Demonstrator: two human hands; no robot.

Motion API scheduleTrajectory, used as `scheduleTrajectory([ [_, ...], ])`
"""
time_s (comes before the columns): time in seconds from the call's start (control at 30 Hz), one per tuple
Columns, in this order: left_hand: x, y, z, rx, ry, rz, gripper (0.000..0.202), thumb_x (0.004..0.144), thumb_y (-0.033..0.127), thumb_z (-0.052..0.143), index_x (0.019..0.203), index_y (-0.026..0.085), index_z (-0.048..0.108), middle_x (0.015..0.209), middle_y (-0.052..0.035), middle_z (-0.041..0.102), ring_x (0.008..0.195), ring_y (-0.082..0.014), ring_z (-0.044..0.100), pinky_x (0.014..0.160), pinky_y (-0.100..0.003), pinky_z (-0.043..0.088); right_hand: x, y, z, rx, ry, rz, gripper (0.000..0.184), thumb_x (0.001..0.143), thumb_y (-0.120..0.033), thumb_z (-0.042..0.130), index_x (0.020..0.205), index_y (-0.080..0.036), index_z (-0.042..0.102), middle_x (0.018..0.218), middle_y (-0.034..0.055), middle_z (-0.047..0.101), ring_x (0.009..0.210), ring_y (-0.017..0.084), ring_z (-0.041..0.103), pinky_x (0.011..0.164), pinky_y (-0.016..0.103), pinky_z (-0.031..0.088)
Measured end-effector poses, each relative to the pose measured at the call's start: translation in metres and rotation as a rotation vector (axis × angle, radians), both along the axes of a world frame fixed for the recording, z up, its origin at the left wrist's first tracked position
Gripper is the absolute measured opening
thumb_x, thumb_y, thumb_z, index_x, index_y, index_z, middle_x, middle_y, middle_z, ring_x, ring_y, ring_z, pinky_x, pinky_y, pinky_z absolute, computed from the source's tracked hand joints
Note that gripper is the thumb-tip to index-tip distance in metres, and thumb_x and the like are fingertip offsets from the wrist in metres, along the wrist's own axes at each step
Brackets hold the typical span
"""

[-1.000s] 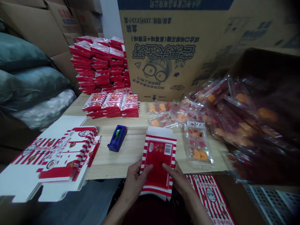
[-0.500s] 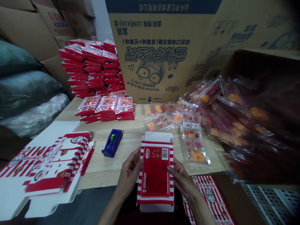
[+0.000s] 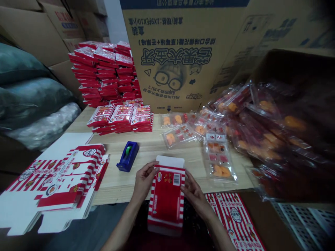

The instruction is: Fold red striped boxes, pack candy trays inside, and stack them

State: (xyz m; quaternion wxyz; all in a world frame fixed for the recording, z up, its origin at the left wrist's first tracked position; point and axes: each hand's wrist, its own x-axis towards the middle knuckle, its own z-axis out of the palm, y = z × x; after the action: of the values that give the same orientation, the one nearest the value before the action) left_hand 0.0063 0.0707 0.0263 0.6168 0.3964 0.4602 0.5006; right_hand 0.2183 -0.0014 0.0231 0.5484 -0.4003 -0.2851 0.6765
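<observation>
A red box (image 3: 167,198) with red and white striped edges hangs in front of me, between my two hands. Its white end flap (image 3: 170,161) stands out at the far end, and a barcode shows near its upper right. My left hand (image 3: 146,179) grips the upper left edge, thumb on the front. Along the right edge, my right hand (image 3: 195,193) has its thumb against the box, the fingers partly behind it. Ahead to the left sits a blue tape dispenser (image 3: 128,157) with green tape. Clear packs of orange sweets (image 3: 220,157) lie beyond my right hand.
Flat striped cartons (image 3: 70,177) are piled on the left. Filled red boxes (image 3: 104,73) are stacked at the back left. A large cardboard box (image 3: 170,42) stands behind the wooden table (image 3: 115,188). More packs spill from a dark carton on the right; a striped sheet (image 3: 235,216) lies below.
The box has come slightly left and lower, its near end tipped down. Both hands have moved with it and keep their hold on its sides. The view has shifted a little.
</observation>
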Motion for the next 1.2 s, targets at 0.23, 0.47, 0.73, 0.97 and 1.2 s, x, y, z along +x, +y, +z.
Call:
scheduleTrajectory([
  [0.23, -0.011, -0.028, -0.012, -0.079, 0.021, 0.12, 0.039, 0.084, 0.039, 0.08, 0.117, 0.019, 0.074, 0.107, -0.0071, 0.08, 0.1, -0.0214, 0.072, 0.088, -0.029, 0.055, -0.012, 0.011, 0.011, 0.051, -0.213, -0.141, 0.045, 0.085, -0.047, 0.079, 0.126, -0.029, 0.074, 0.129, 0.0062, 0.075, 0.124, 0.029, 0.067, 0.113, 0.047, 0.047],
  [0.47, -0.021, -0.031, -0.003, -0.028, 0.115, 0.009, 0.032, 0.087, 0.043, 0.075, 0.107, 0.017, 0.076, 0.1, -0.0061, 0.077, 0.089, -0.0203, 0.069, 0.079, -0.027, 0.052, -0.014, 0.02, 0.002, 0.107, -0.401, 0.01, 0.034, 0.09, -0.052, 0.071, 0.112, -0.028, 0.08, 0.12, 0.005, 0.077, 0.114, 0.028, 0.068, 0.108, 0.045, 0.047],
  [0.73, -0.051, -0.04, -0.006, -0.049, 0.153, -0.141, 0.031, 0.089, 0.047, 0.071, 0.092, 0.016, 0.071, 0.081, -0.0014, 0.067, 0.074, -0.0165, 0.059, 0.071, -0.024, 0.045, -0.032, 0.002, -0.014, 0.014, -0.113, -0.05, 0.036, 0.083, -0.041, 0.082, 0.116, -0.032, 0.07, 0.125, 0.0026, 0.075, 0.116, 0.025, 0.068, 0.105, 0.042, 0.05],
  [0.97, -0.033, -0.014, 0.002, 0.017, 0.138, 0.02, 0.03, 0.09, 0.047, 0.069, 0.093, 0.017, 0.069, 0.084, -0.0018, 0.066, 0.076, -0.0165, 0.058, 0.071, -0.024, 0.046, -0.025, 0.04, -0.007, 0.031, -0.285, -0.072, 0.036, 0.08, -0.049, 0.082, 0.105, -0.025, 0.075, 0.107, 0.0039, 0.079, 0.099, 0.023, 0.07, 0.093, 0.036, 0.052],
  [1.2, -0.034, -0.024, 0.0, -0.041, 0.16, -0.095, 0.033, 0.09, 0.049, 0.068, 0.081, 0.018, 0.062, 0.071, 0.0028, 0.055, 0.063, -0.0122, 0.046, 0.06, -0.022, 0.037, -0.014, 0.046, 0.003, 0.009, -0.316, 0.003, 0.03, 0.069, -0.047, 0.09, 0.076, -0.021, 0.077, 0.074, 0.0002, 0.073, 0.07, 0.018, 0.062, 0.071, 0.029, 0.051],
])
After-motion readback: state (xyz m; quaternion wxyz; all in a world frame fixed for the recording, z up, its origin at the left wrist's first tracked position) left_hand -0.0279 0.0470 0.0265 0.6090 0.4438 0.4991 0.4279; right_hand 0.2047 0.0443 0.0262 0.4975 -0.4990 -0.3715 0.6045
